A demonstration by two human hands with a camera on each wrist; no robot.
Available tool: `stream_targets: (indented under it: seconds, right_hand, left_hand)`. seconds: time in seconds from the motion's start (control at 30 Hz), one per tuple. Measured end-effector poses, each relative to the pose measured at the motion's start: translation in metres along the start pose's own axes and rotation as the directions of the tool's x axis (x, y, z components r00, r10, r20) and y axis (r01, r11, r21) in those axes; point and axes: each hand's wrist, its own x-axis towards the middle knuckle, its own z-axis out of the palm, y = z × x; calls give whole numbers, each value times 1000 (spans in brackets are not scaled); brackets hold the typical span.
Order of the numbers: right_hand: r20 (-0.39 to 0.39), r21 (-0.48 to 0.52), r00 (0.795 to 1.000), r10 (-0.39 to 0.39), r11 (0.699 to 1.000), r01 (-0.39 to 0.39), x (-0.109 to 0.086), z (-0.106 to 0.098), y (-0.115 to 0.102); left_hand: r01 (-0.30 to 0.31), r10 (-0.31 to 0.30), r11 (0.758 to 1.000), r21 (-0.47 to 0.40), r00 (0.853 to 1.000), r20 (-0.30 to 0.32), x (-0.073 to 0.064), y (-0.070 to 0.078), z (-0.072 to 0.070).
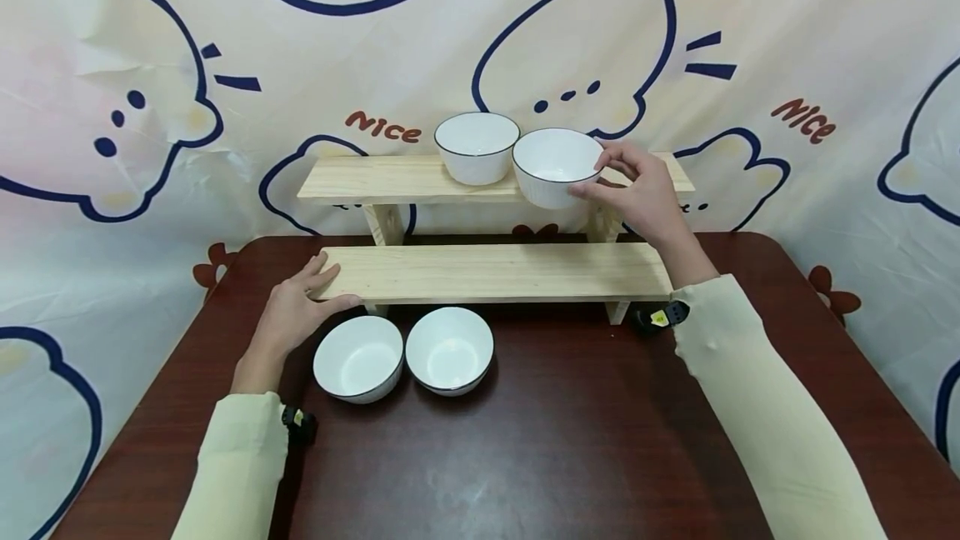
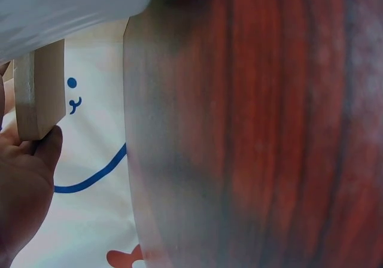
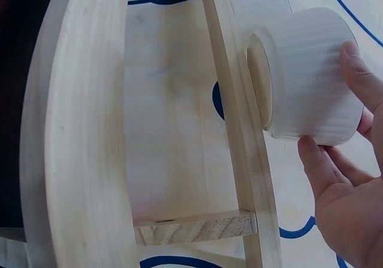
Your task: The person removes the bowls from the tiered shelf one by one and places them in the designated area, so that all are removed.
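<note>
My right hand [image 1: 645, 194] pinches the right side of a white ribbed bowl [image 1: 546, 190] with a dark rim, thumb and fingers on its wall. That bowl is upright at the upper board [image 1: 375, 177] of a two-tier wooden shelf; whether its base touches the board I cannot tell. Just left of it, a second white bowl [image 1: 472, 167] stands on the same board. With my left hand [image 1: 281, 315] I grip the left end of the lower board [image 1: 487, 273]. Two more white bowls, a left one [image 1: 358, 361] and a right one [image 1: 450, 352], sit on the table near that hand.
The dark red-brown table [image 1: 525, 448] carries the shelf near its back edge. Behind hangs a pale cloth [image 1: 420, 40] with cartoon outlines. Wooden supports [image 1: 384, 225] join the two tiers. A black camera [image 1: 300, 423] is strapped at my left wrist.
</note>
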Motion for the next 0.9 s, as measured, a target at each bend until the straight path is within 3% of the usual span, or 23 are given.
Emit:
stream_targets:
  seconds: [0.9]
  right_hand:
    - [49, 34, 999, -19, 999, 18, -37, 5, -1]
  left_hand:
    - [-1, 1, 1000, -18, 1000, -15, -1, 1, 1]
